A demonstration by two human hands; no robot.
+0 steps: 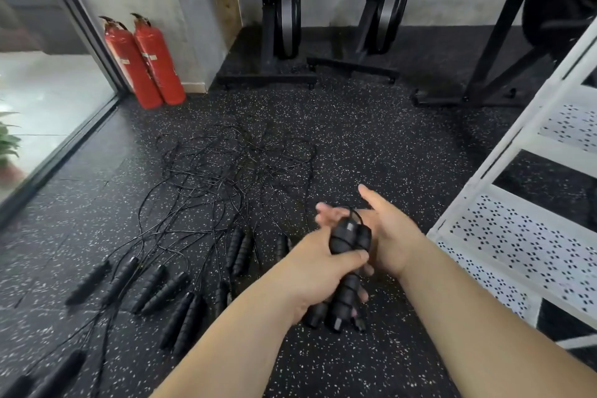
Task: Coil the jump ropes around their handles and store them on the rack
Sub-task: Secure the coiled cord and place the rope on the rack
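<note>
Jump rope handles point(347, 237) are sitting low centre of frame, held up off the floor point(371, 139). Black cord is winding round them in several turns, with a small loop poking out at the top end.

Left hand point(310, 271) is gripping the pair round the middle, thumb lying across the front and fingertips curling round from the far side. Right hand point(389, 236) is sitting just right of the top end, flat, thumb pointing up and fingers stretching out behind the loop. Its fingertips are blurring, so I can't tell if they're touching the cord.

A tangle of ropes point(226, 171) is sprawling across the dark speckled floor, centre-left. Their loose handles point(161, 287) are lying in a rough row toward lower left.

White rack point(517, 236) with perforated shelves is standing along the right edge, near the right hand. Two red fire extinguishers point(145, 64) are leaning by the wall, upper left. Black gym machines point(284, 19) are standing upper centre. A potted plant point(6, 139) is showing at the far left edge, behind glass.
</note>
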